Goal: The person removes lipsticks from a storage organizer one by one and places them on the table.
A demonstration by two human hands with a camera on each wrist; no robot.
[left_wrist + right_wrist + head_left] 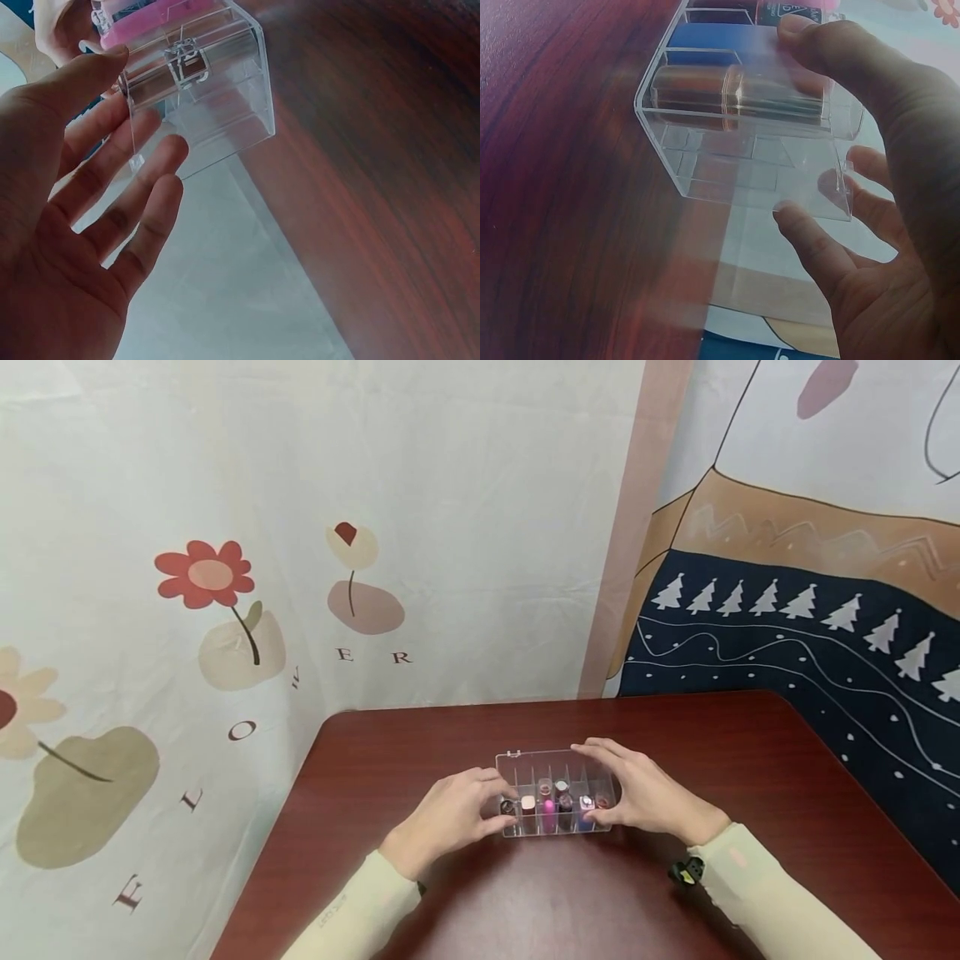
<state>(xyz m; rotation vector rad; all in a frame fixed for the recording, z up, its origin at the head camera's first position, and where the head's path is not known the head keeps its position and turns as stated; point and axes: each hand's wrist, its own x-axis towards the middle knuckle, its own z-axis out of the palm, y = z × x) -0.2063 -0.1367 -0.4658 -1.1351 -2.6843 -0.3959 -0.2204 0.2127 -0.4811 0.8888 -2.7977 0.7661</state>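
A clear plastic lipstick organizer (536, 762) with several divided slots is on the table between both hands. Cosmetic tubes fill its front row, among them a pink tube (549, 817) and a blue tube (709, 43). A shiny gold-brown tube (694, 94) lies in the end slot. The left hand (463, 808) holds the organizer's left end, thumb at the front and some fingers behind the clear wall, others spread loosely. At the right end, the right hand (641, 789) holds it, thumb near the blue tube and fingers reaching toward the back edge.
The reddish-brown table (420, 735) extends around the organizer. Behind it hangs a pale cloth with printed flowers (204, 574), and a dark tree-patterned cloth (750, 643) is on the right. The right wrist wears a black band (686, 871).
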